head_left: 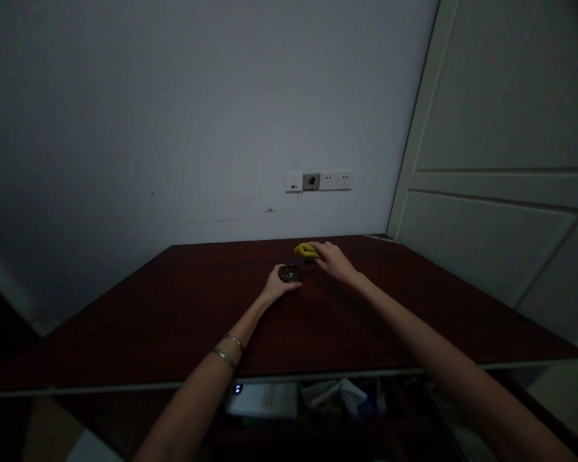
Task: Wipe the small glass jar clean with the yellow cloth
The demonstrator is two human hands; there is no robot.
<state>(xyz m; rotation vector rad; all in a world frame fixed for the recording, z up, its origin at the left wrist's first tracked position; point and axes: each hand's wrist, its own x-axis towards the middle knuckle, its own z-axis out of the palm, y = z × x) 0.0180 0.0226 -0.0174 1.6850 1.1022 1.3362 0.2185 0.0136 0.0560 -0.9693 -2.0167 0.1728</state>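
My left hand [278, 283] reaches far over a dark red table [173, 308] and curls round a small, dark, round glass dish [289, 273]. Two thin bangles sit on that forearm. Just to the right and slightly farther back, my right hand [334, 258] lies on a small yellow cloth [305, 249], its fingers closed over the cloth's right side. The cloth rests on the tabletop close behind the dish. Both arms are stretched out straight.
A white wall [173, 128] rises behind the table, with a row of sockets [318, 181] above the hands. A white panelled door [501, 167] stands at the right. Under the table's front edge lie papers and a white device [262, 399].
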